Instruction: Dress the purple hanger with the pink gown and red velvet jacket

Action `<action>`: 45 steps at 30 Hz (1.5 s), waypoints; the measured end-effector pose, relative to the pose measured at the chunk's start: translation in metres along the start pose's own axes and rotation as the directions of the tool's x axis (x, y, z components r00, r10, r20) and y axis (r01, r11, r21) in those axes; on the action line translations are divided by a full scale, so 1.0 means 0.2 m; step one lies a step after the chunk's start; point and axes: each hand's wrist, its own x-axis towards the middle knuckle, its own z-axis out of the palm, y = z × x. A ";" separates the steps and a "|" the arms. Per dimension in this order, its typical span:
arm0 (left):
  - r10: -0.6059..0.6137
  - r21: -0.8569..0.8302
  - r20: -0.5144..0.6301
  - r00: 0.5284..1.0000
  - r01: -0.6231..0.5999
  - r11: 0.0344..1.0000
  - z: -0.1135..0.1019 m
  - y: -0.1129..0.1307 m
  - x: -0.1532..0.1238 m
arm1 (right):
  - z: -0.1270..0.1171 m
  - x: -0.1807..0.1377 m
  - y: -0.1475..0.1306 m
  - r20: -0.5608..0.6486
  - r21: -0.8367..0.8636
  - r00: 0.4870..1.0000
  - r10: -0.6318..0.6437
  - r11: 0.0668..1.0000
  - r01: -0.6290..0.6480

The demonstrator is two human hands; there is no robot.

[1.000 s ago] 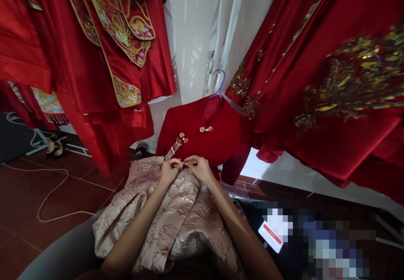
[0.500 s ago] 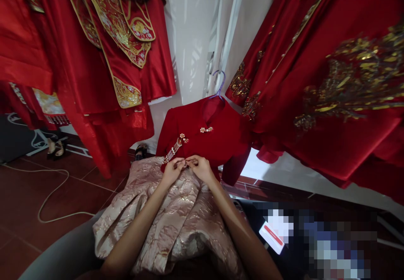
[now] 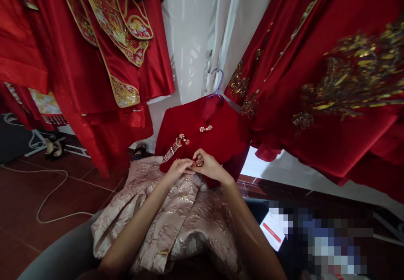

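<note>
A red velvet jacket (image 3: 217,141) on a purple hanger (image 3: 217,82) lies with its lower front over my lap. Beaded flower fastenings (image 3: 205,128) sit below its collar, and a beaded tassel ornament (image 3: 173,149) hangs on its left part. My left hand (image 3: 179,170) is closed in a pinch at the jacket's front edge; the exact spot between its fingertips is hidden. Close beside it, almost touching, my right hand (image 3: 208,166) pinches a small beaded button (image 3: 199,162) on the jacket. Under both forearms spreads a pale pink brocade garment (image 3: 176,221).
Red embroidered gowns (image 3: 126,61) hang at the left, and a red gown with gold sequins (image 3: 353,86) hangs at the right. A lit phone (image 3: 272,229) lies at my right. On the tiled floor are a pale cable (image 3: 59,196) and black shoes (image 3: 54,149).
My right hand has moved right and slightly up, curling more, and the beaded button now shows between its fingers. My left hand has shifted slightly right.
</note>
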 end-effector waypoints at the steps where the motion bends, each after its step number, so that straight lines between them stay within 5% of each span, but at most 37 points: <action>1: -0.003 -0.038 -0.027 1.000 0.002 0.999 0.00 0.00 0.02 | -0.02 0.00 0.00 -0.019 -0.010 1.000 0.000 1.000 0.000; 8: 0.085 -0.167 -0.293 0.952 -0.139 0.976 0.00 0.12 0.23 | -0.11 -0.02 -0.04 0.087 -0.007 0.996 0.006 1.000 -0.006; 16: 0.023 -0.283 -0.267 0.963 -0.101 0.954 -0.01 0.20 0.24 | -0.12 -0.03 -0.03 0.091 0.002 0.996 0.002 1.000 -0.002; 41: 0.006 -0.274 -0.349 0.937 -0.108 0.956 -0.04 0.19 0.27 | -0.11 -0.02 -0.03 0.121 0.013 0.992 0.020 1.000 -0.022; 45: -0.036 -0.262 -0.215 0.976 -0.022 0.965 -0.01 0.22 0.27 | -0.13 -0.03 -0.02 0.140 0.009 0.990 0.033 0.999 -0.035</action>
